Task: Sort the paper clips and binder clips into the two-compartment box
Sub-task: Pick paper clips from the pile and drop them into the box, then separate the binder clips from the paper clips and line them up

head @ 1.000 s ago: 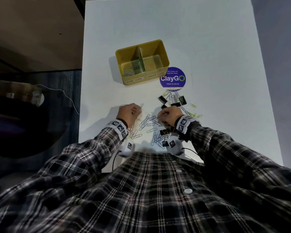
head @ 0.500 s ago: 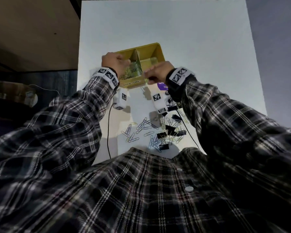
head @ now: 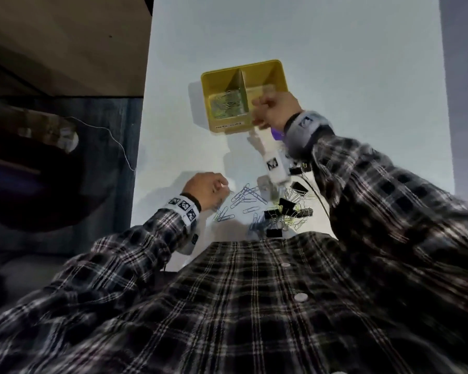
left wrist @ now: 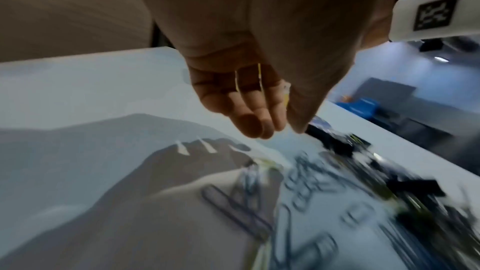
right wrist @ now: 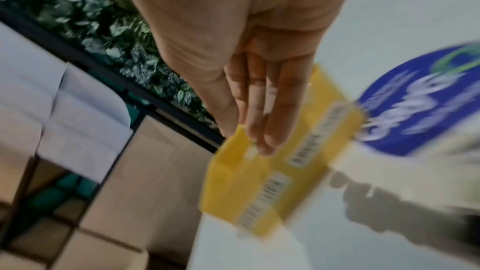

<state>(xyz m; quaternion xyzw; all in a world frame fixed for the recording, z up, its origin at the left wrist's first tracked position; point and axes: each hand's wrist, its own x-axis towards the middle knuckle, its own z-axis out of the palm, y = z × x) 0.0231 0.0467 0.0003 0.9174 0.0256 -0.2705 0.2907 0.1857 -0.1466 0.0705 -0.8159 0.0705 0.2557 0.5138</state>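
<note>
The yellow two-compartment box (head: 277,76) stands at mid-table, with paper clips (head: 226,106) heaped in its left compartment. My right hand (head: 273,109) hovers over the box's front right part. In the right wrist view its fingers (right wrist: 259,130) are straight above the box (right wrist: 262,188) and hold nothing. My left hand (head: 208,188) is down at the left edge of the loose paper clips (head: 247,198). In the left wrist view a thin yellow paper clip (left wrist: 259,77) lies between its thumb and fingers (left wrist: 257,124). Black binder clips (head: 287,209) sit at the pile's right.
A round purple sticker (head: 277,134) lies just in front of the box, mostly hidden by my right wrist. The white table (head: 335,49) ends at its left edge near my left hand. A thin white cable (head: 114,141) hangs off that side.
Half a second ago both hands were at the box. The left hand has since come back down to the clip pile; the right hand stays by the box's right side.
</note>
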